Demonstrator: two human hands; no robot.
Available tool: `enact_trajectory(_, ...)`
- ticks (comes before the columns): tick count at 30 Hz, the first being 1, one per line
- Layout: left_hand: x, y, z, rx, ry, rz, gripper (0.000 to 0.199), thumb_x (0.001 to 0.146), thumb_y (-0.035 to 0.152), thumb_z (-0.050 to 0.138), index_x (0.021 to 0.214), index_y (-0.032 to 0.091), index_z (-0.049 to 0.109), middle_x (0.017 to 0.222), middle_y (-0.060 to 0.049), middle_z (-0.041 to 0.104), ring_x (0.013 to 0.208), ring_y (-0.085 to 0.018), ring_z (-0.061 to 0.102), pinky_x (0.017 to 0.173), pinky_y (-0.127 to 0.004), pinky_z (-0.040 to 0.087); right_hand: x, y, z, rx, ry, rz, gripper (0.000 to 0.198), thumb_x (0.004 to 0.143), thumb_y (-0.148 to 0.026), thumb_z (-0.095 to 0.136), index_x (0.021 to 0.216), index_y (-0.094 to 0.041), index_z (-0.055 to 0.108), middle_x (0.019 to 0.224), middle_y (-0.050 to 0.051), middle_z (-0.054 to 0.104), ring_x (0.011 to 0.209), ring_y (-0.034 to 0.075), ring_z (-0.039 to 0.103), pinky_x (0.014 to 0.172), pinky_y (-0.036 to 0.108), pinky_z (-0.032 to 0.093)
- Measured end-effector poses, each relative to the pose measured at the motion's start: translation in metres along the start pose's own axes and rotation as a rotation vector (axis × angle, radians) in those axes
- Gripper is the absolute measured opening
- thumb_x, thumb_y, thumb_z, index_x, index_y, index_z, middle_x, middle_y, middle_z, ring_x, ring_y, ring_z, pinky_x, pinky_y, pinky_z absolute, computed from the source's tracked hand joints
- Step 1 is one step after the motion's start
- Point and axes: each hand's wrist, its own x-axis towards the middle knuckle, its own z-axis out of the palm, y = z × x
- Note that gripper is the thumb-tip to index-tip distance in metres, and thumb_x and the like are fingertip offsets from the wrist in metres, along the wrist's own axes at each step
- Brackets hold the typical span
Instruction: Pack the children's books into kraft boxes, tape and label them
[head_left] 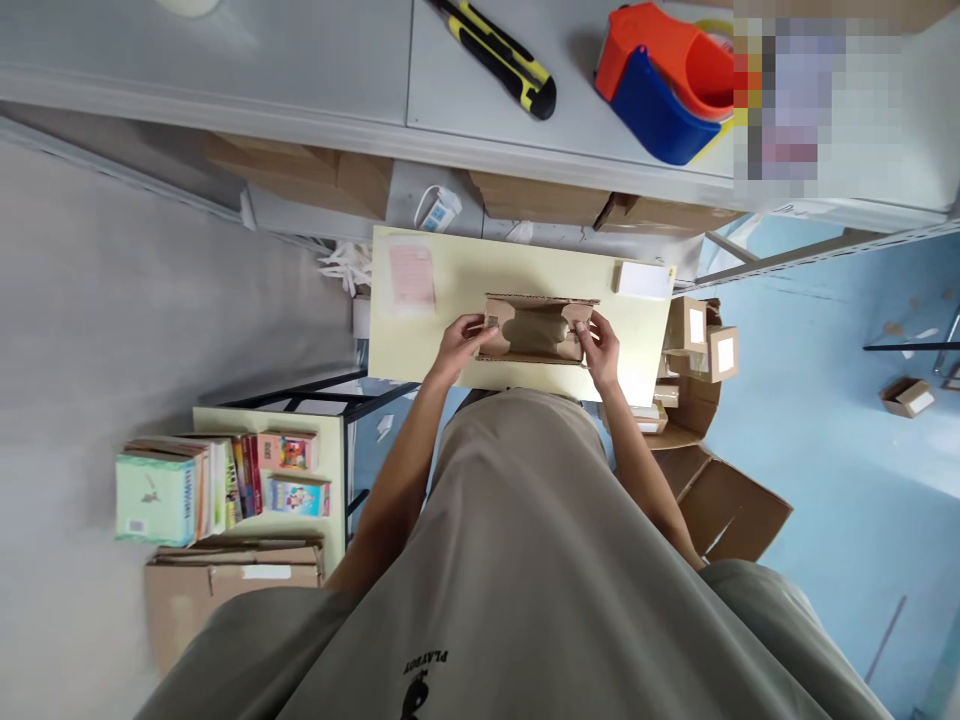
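Observation:
A small cardboard box (534, 345) stands with its top open on the pale yellow table (405, 350) in front of me. My left hand (460, 346) grips the box's left end, thumb over the end flap and fingers outside. At the opposite end, my right hand (599, 348) pinches the right flap in the same way. Both end flaps lean inward over the opening. The brown inside is in shadow, and I cannot make out any contents. A white box (643, 280) lies beyond my right hand, and a pinkish printed sheet (412, 275) lies beyond my left.
Above the table, a grey shelf (300, 70) holds a utility knife (502, 58) and an orange and blue tape dispenser (664, 85). Books (217, 485) stand on a lower rack at left. Small cartons (686, 325) fill an open carton at right.

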Motion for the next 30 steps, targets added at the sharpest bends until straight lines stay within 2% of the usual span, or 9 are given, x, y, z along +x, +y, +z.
enact_trajectory(5,0.009,0.0,0.0,0.089,0.024,-0.006,0.062,0.071,0.058,0.099,0.113,0.022,0.07,0.124,-0.014,0.083,0.122,-0.032,0.08,0.111,-0.048,0.063,-0.004,-0.002,0.002,-0.049,0.083,-0.011,0.085,0.094,-0.095,0.074,0.151,-0.032,0.067,0.163,0.017,0.069,0.133,0.034,0.077,0.112,0.053,0.07)
enact_trajectory(10,-0.005,0.017,-0.008,0.268,0.011,0.176,0.05,0.085,0.058,0.094,0.11,0.024,0.066,0.134,-0.012,0.078,0.107,-0.023,0.08,0.097,-0.038,0.066,-0.014,-0.011,-0.007,-0.098,0.079,-0.075,0.072,0.092,-0.1,0.073,0.11,-0.03,0.078,0.152,0.017,0.071,0.146,0.038,0.07,0.108,0.056,0.072)
enact_trajectory(13,-0.019,0.03,-0.02,0.369,-0.129,0.274,0.03,0.098,0.05,0.08,0.113,0.024,0.078,0.142,-0.014,0.078,0.128,-0.028,0.079,0.105,-0.04,0.068,-0.021,-0.017,-0.019,-0.104,-0.016,-0.086,0.076,0.093,-0.1,0.072,0.119,-0.03,0.085,0.158,0.018,0.072,0.157,0.041,0.065,0.112,0.059,0.072)
enact_trajectory(16,-0.026,0.036,-0.036,0.399,-0.32,0.289,0.043,0.1,0.041,0.074,0.138,0.026,0.083,0.168,-0.015,0.067,0.158,-0.034,0.066,0.111,-0.043,0.069,-0.031,-0.021,-0.031,-0.085,-0.154,-0.05,0.08,0.093,-0.095,0.079,0.142,-0.033,0.085,0.18,0.014,0.061,0.165,0.041,0.061,0.125,0.062,0.066)
enact_trajectory(18,-0.028,0.037,-0.045,0.422,-0.419,0.267,0.059,0.093,0.04,0.081,0.151,0.028,0.081,0.181,-0.015,0.056,0.167,-0.039,0.058,0.115,-0.046,0.069,-0.038,-0.024,-0.036,-0.065,-0.23,-0.024,0.084,0.092,-0.091,0.084,0.154,-0.034,0.082,0.19,0.012,0.052,0.17,0.042,0.057,0.13,0.063,0.062)
enact_trajectory(20,-0.028,0.036,-0.049,0.453,-0.46,0.253,0.075,0.085,0.043,0.093,0.157,0.028,0.078,0.185,-0.017,0.05,0.171,-0.044,0.054,0.121,-0.051,0.068,-0.043,-0.024,-0.036,-0.063,-0.242,-0.036,0.083,0.097,-0.089,0.081,0.158,-0.032,0.081,0.189,0.013,0.053,0.175,0.043,0.051,0.133,0.064,0.059)
enact_trajectory(23,-0.029,0.034,-0.045,0.455,-0.431,0.257,0.082,0.082,0.054,0.102,0.156,0.028,0.079,0.182,-0.019,0.051,0.168,-0.046,0.057,0.123,-0.056,0.067,-0.046,-0.019,-0.029,-0.066,-0.137,-0.083,0.078,0.102,-0.09,0.072,0.149,-0.03,0.087,0.176,0.016,0.067,0.174,0.042,0.053,0.133,0.064,0.059)
enact_trajectory(26,-0.03,0.034,-0.036,0.423,-0.377,0.277,0.075,0.087,0.067,0.098,0.15,0.028,0.082,0.177,-0.018,0.056,0.162,-0.043,0.063,0.119,-0.054,0.07,-0.043,-0.014,-0.022,-0.062,-0.014,-0.092,0.073,0.095,-0.094,0.077,0.132,-0.032,0.091,0.165,0.015,0.075,0.158,0.041,0.069,0.123,0.064,0.067)
enact_trajectory(30,-0.027,0.036,-0.029,0.43,-0.321,0.319,0.072,0.088,0.074,0.096,0.141,0.026,0.085,0.171,-0.018,0.062,0.153,-0.041,0.07,0.112,-0.05,0.073,-0.036,-0.016,-0.024,-0.13,-0.027,-0.1,0.073,0.095,-0.097,0.074,0.116,-0.03,0.093,0.162,0.017,0.074,0.148,0.042,0.074,0.11,0.061,0.073)
